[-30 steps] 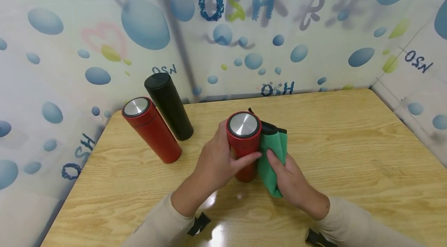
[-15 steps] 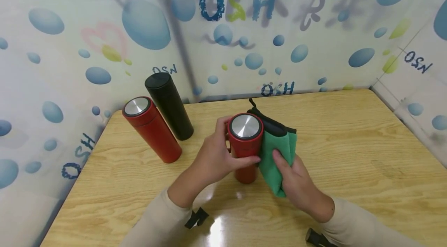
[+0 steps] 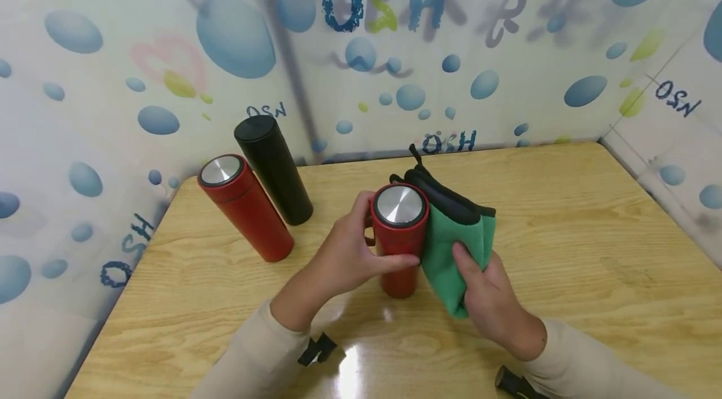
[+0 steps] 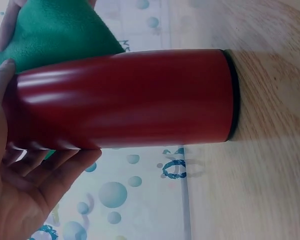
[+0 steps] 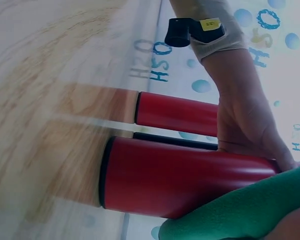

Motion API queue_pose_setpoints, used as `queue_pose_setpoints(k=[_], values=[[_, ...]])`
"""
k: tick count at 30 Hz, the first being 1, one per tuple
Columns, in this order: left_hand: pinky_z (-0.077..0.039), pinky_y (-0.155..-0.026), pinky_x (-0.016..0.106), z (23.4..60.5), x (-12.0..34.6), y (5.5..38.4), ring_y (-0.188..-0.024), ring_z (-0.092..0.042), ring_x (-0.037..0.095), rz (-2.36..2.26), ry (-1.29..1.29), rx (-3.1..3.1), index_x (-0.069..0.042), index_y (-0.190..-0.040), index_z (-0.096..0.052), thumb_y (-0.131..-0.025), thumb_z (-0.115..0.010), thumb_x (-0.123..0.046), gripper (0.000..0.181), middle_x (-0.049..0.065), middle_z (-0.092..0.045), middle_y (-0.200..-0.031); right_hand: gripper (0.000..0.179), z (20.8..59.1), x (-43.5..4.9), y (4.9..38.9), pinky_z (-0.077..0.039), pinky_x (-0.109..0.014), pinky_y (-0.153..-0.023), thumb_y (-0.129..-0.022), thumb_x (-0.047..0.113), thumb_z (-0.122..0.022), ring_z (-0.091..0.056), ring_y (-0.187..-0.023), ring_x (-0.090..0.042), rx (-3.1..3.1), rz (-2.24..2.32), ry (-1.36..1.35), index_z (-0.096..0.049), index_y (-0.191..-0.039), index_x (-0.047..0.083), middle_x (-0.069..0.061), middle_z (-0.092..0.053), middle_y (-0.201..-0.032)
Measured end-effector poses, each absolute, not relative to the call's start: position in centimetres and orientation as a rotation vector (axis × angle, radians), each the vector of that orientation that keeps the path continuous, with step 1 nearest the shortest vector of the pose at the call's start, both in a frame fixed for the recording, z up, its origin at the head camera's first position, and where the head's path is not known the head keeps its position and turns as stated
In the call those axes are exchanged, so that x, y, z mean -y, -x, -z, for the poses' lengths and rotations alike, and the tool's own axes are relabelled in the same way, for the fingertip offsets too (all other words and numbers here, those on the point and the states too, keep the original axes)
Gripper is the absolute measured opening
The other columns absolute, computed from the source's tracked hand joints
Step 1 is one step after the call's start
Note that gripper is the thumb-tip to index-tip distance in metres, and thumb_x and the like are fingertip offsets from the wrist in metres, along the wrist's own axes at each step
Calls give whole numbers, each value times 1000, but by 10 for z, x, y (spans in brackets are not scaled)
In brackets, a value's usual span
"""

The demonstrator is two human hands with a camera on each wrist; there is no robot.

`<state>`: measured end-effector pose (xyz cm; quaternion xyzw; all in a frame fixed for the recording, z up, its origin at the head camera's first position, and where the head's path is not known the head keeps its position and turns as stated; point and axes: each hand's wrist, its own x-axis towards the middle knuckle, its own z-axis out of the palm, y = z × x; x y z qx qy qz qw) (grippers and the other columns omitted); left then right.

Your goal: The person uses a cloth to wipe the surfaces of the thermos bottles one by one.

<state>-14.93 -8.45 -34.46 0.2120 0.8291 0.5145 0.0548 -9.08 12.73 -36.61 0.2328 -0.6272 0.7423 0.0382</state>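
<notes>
My left hand (image 3: 346,252) grips the upper part of a red thermos flask (image 3: 397,248) with a silver lid, its thumb across the front. The flask stands upright, its black-rimmed base at the wooden tabletop in the left wrist view. My right hand (image 3: 493,295) holds a folded green cloth (image 3: 451,255) with black edging and a black cord, thumb on the near face. The cloth lies along the flask's right side; in the right wrist view the green fabric (image 5: 230,212) overlaps the red flask (image 5: 175,175). The far side of the cloth is hidden behind the flask.
Left of my hands stand a second red thermos flask (image 3: 245,208) with a silver lid and, behind it, a black flask (image 3: 273,170). The wooden table (image 3: 592,248) ends at a patterned wall (image 3: 496,117) at the back.
My right hand has moved to the right with the green cloth, and more of its black edging and cord shows. The flask in my left hand has shifted slightly right.
</notes>
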Motion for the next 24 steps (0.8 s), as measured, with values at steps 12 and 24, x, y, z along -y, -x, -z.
queue_pose_setpoints(k=[12,24], values=[[-61,-83,34,337,90,151,-122,-59,12,-1481,-682,-2480,-28,-144,-42,-75,-89,-36,83,-13,-58,-136,30,366,-128,94,-53,-20,-82,-109,5,-28,-59,-93,-4,2074,-2186,-703,-48,-130,9,1,-60,-103],[-61,-79,28,336,92,149,-117,-58,8,-1508,-810,-2475,-28,-141,-49,-77,-87,-29,74,-12,-60,-131,32,363,-127,92,-52,-21,-80,-109,3,-26,-57,-90,-6,2044,-2221,-722,-46,-133,8,1,-57,-101]])
